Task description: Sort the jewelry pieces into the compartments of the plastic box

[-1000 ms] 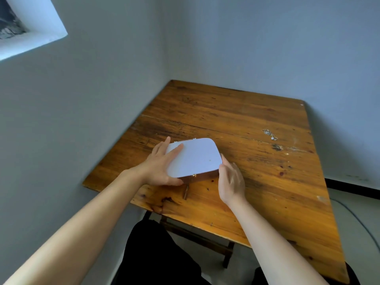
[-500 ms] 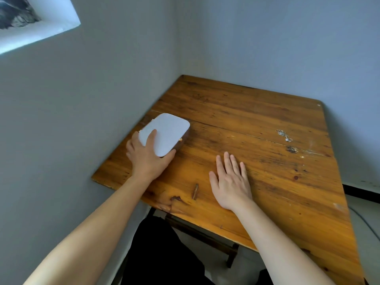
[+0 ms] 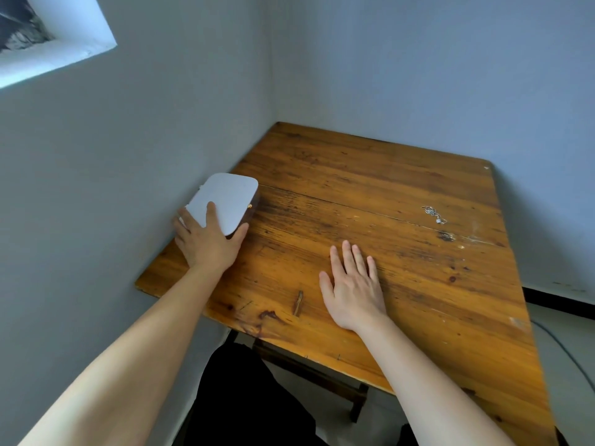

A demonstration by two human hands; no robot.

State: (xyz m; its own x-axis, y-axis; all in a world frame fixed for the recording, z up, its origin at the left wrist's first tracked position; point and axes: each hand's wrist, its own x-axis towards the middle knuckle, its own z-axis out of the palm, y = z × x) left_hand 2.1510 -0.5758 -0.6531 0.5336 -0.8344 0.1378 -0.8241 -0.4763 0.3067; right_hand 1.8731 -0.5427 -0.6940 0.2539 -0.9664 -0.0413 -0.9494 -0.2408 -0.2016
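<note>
A closed box (image 3: 227,199) with a white lid, dark brown sides and a small gold clasp sits at the table's left edge, against the wall. My left hand (image 3: 207,239) grips its near end, fingers on the lid and thumb against the side. My right hand (image 3: 352,286) lies flat on the wood, palm down, fingers spread, holding nothing. A small silver chain with a pendant (image 3: 433,214) lies on the far right of the table, well away from both hands.
The wooden table (image 3: 370,175) stands in a corner, with grey walls on its left and far sides. A dark splinter mark (image 3: 297,302) is near the front edge. My dark-clothed lap (image 3: 244,397) is below the table's front edge.
My left hand slid the box from the middle front of the table to the left edge by the wall. My right hand let go of it and settled flat on the table.
</note>
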